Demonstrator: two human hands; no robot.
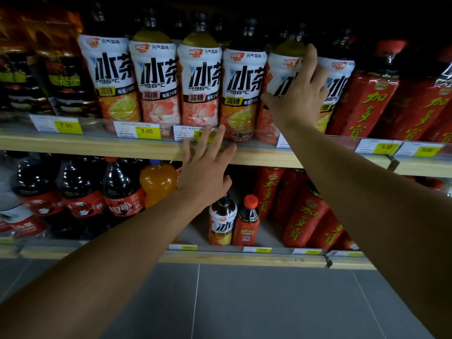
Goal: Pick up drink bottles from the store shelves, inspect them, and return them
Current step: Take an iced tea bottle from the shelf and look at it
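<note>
The right hand (pixel 297 94) lies against the front of a tall white-labelled iced tea bottle with a yellow-green shoulder (pixel 283 59), fingers spread across its label and thumb reaching to its left side; whether the fingers actually close around it cannot be told. That bottle stands upright on the upper pale wooden shelf (pixel 97 145), fifth in a row of like bottles, between a lemon-printed bottle with a dark cap (pixel 241 89) on its left and another white-labelled bottle (pixel 340 74) partly hidden on its right. The left hand (pixel 208 165) is spread, fingers straight and apart, in front of the shelf edge just below a yellow price tag (pixel 148 132) strip, holding nothing. To the right of the tea row stand red bottles with yellow characters (pixel 367 106). On the lower shelf (pixel 244 261) sit dark cola bottles with red labels (pixel 121 189), an orange soda bottle (pixel 157 182), and a small red-capped bottle (pixel 247 223). Grey floor tiles (pixel 244 302) lie beneath.
</note>
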